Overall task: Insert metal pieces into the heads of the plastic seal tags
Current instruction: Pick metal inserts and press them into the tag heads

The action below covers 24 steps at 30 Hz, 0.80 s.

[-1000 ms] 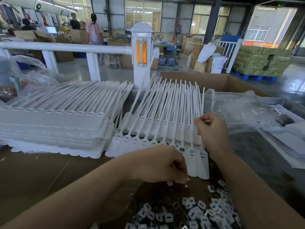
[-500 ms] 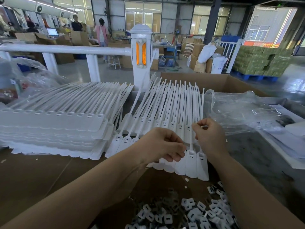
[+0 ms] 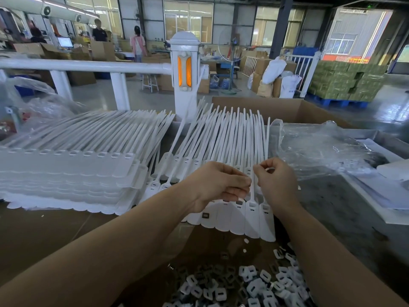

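From the head view, my left hand has come up off the heap of metal pieces at the near edge of the desk, where it was dipping a second ago, and now hovers over the heads of the fanned row of seal tags, its fingers curled round what looks like a small piece at the fingertips (too small to be sure it is metal). I judge that the pick is done and the insertion is next. My right hand has shifted little; its grip pinches a strap near the right end of the row, thumb and fingers closed on it. The open heads lie just under and beside my left fingertips, one dark piece already sitting on a tag below my wrist. The finished stack lies toward the left edge.
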Each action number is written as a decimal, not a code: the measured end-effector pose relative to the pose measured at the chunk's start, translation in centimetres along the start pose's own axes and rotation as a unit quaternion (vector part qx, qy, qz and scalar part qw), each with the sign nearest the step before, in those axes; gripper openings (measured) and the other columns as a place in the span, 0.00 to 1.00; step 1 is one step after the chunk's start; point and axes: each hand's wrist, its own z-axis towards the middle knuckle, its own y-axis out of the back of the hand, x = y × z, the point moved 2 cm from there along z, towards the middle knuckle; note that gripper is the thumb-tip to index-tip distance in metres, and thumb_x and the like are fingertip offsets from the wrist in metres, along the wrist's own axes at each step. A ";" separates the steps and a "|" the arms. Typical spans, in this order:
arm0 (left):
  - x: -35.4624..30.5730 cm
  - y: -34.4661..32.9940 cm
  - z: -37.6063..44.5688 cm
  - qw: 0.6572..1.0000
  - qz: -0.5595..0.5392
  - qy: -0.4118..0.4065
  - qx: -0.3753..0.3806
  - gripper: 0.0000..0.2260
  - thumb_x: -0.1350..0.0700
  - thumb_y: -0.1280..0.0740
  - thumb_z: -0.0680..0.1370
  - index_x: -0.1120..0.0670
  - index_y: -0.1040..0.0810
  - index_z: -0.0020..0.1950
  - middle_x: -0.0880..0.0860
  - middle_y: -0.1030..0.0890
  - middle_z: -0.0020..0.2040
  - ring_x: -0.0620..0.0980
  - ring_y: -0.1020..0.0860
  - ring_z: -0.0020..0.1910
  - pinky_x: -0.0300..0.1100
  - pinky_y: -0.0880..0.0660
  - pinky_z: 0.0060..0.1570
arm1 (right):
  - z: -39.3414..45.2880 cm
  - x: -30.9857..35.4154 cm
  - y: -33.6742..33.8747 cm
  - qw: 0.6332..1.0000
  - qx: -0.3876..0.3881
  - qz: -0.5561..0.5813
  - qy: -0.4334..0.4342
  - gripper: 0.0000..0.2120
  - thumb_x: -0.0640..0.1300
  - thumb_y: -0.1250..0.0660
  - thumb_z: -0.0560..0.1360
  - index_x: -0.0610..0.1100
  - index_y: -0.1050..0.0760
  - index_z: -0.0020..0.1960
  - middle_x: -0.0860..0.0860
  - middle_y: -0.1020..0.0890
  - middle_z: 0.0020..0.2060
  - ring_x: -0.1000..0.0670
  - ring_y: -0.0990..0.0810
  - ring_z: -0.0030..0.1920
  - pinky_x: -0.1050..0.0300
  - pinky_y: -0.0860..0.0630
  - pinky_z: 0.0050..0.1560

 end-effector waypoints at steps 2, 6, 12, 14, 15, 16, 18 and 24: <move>-0.1 -0.1 0.3 1.000 0.002 0.008 -0.003 0.03 0.63 0.28 0.75 0.59 0.18 0.48 0.59 0.14 0.47 0.49 0.16 0.42 0.37 0.20 0.42 | 0.0 0.0 0.0 1.000 0.001 -0.005 -0.001 0.04 0.46 0.32 0.78 0.46 0.24 0.47 0.51 0.20 0.39 0.48 0.19 0.42 0.47 0.20 0.46; 0.1 -0.6 0.6 0.999 0.047 0.006 -0.012 0.08 0.66 0.27 0.74 0.59 0.18 0.52 0.60 0.14 0.47 0.49 0.16 0.42 0.37 0.20 0.42 | -0.1 -0.1 0.0 1.000 0.001 -0.007 0.002 0.03 0.46 0.32 0.77 0.46 0.23 0.48 0.50 0.19 0.39 0.48 0.19 0.42 0.45 0.19 0.47; 0.5 -1.2 1.4 0.984 0.171 -0.026 -0.048 0.02 0.61 0.26 0.74 0.55 0.14 0.46 0.53 0.14 0.40 0.41 0.19 0.34 0.32 0.22 0.37 | 0.0 -0.2 -0.1 1.000 -0.003 -0.006 0.013 0.03 0.45 0.32 0.77 0.48 0.25 0.46 0.51 0.20 0.39 0.48 0.19 0.42 0.48 0.20 0.45; 0.7 -1.4 1.7 0.971 0.227 -0.037 -0.064 0.01 0.57 0.25 0.73 0.52 0.14 0.43 0.49 0.15 0.38 0.38 0.20 0.32 0.32 0.23 0.35 | 0.0 -0.3 -0.1 1.000 -0.001 -0.008 0.017 0.03 0.45 0.32 0.77 0.49 0.26 0.45 0.52 0.20 0.39 0.48 0.19 0.42 0.48 0.20 0.45; 0.8 -1.5 1.8 0.965 0.251 -0.042 -0.066 0.02 0.55 0.25 0.73 0.50 0.14 0.41 0.47 0.15 0.37 0.38 0.20 0.33 0.34 0.22 0.36 | 0.0 -0.3 -0.1 1.000 -0.001 -0.008 0.017 0.04 0.45 0.32 0.77 0.50 0.26 0.45 0.52 0.20 0.39 0.48 0.19 0.42 0.48 0.19 0.45; 0.8 -1.6 1.9 0.960 0.270 -0.045 -0.065 0.02 0.54 0.25 0.73 0.48 0.15 0.40 0.46 0.16 0.37 0.39 0.19 0.35 0.36 0.20 0.39 | 0.0 -0.3 -0.1 1.000 0.000 -0.009 0.016 0.04 0.45 0.32 0.77 0.50 0.26 0.45 0.52 0.20 0.39 0.48 0.19 0.42 0.46 0.19 0.46; 0.9 -1.7 2.0 0.954 0.288 -0.048 -0.064 0.03 0.53 0.25 0.73 0.47 0.15 0.39 0.45 0.16 0.35 0.41 0.19 0.37 0.38 0.19 0.42 | 0.0 -0.3 -0.1 1.000 0.003 -0.007 0.013 0.04 0.46 0.32 0.77 0.50 0.26 0.45 0.52 0.20 0.39 0.48 0.19 0.42 0.44 0.18 0.47; 0.5 -1.9 2.3 0.952 0.302 -0.018 -0.048 0.02 0.57 0.27 0.74 0.53 0.15 0.42 0.48 0.18 0.32 0.41 0.22 0.31 0.38 0.23 0.37 | 0.0 -0.1 -0.1 1.000 0.011 -0.001 0.006 0.03 0.46 0.32 0.78 0.48 0.25 0.47 0.51 0.20 0.40 0.48 0.19 0.43 0.42 0.19 0.49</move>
